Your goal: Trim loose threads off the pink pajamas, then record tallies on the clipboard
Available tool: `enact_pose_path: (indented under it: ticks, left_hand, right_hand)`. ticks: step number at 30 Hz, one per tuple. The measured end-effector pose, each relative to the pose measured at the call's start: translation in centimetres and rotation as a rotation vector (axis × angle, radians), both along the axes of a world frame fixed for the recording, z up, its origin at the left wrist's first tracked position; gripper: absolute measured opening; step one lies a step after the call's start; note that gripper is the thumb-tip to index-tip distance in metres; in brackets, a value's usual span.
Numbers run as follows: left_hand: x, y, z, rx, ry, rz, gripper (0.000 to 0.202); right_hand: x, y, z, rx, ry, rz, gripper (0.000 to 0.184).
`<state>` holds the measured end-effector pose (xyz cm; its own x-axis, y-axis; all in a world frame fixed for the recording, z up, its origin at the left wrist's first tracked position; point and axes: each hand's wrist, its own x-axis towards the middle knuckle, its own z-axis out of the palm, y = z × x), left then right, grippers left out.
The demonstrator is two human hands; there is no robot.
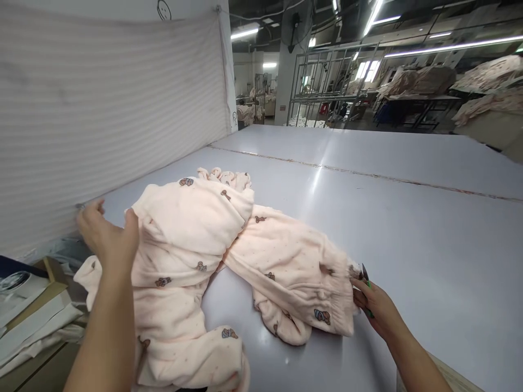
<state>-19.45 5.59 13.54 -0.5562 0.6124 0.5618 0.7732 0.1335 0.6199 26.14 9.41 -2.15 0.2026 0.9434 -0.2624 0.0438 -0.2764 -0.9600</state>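
A pale pink fleece garment with small bear prints lies on the table, its gathered edge pointing right. My right hand is closed around thread snips with a dark blade and green handle, right at that gathered edge. Whether the fingers also pinch the cloth is hard to see. On the left, a bunched heap of the same printed fleece overlaps the garment and hangs toward me. Beside this heap my left hand is raised, open, thumb and fingers apart, with nothing in it.
The pale table stretches far back, crossed by a seam line. A white striped curtain hangs along the left. Boxes and papers sit low at left. Beyond stand metal racks and piles of fabric.
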Motion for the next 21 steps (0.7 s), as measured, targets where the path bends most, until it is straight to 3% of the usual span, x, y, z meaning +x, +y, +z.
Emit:
enact_pose_path:
  ticks: [1,2,4,5,6,8,9,11,13,15,18,21]
  left_hand:
    - [2.6,-0.7,-0.2,0.106,-0.03,0.017,0.035]
    - [5.7,-1.5,-0.8,0.114,-0.077,-0.146,0.028]
    - [12.4,-2.7,-2.9,-0.053,-0.213,-0.646,0.018]
    - [15.6,-3.2,-4.3,-0.227,-0.245,-0.905,0.027]
    - [18.5,-3.6,-5.7,-0.323,-0.272,-1.072,0.039]
    - [22.6,-4.0,-8.2,-0.391,-0.297,-1.14,0.055]
    - [23.8,-4.0,-9.1,-0.375,-0.297,-1.102,0.05]
    - [24.2,-3.7,-10.0,-0.278,-0.305,-1.034,0.03]
    - [22.9,-3.0,-9.7,-0.208,-0.399,-1.039,0.019]
    - [20.9,-2.2,-9.0,-0.322,-0.643,-1.143,0.014]
    - [18.7,-1.5,-8.5,-0.651,-1.087,-1.26,0.005]
    - [17.9,-1.4,-8.8,-0.716,-1.279,-1.269,0.005]
  right_hand:
    - [-0.7,-0.5,1.0,0.0,0.014,0.039,0.03]
    - [-1.4,-1.1,2.0,0.008,0.015,0.072,0.033]
    - [-3.1,-2.6,4.1,0.06,-0.011,0.116,0.039]
    - [-4.0,-3.5,5.0,0.103,-0.036,0.13,0.039]
    - [-4.9,-4.3,5.8,0.143,-0.064,0.154,0.039]
    - [-6.1,-5.9,6.9,0.209,-0.155,0.218,0.037]
    - [-6.4,-6.5,7.2,0.232,-0.204,0.245,0.036]
    - [-6.5,-7.2,7.7,0.285,-0.29,0.249,0.036]
    - [-6.1,-7.1,8.2,0.311,-0.336,0.202,0.033]
    - [-5.8,-6.5,8.6,0.259,-0.318,0.184,0.029]
    - [-6.4,-5.6,8.9,0.097,-0.204,0.247,0.033]
    - [-7.3,-5.8,8.4,0.105,-0.346,0.222,0.035]
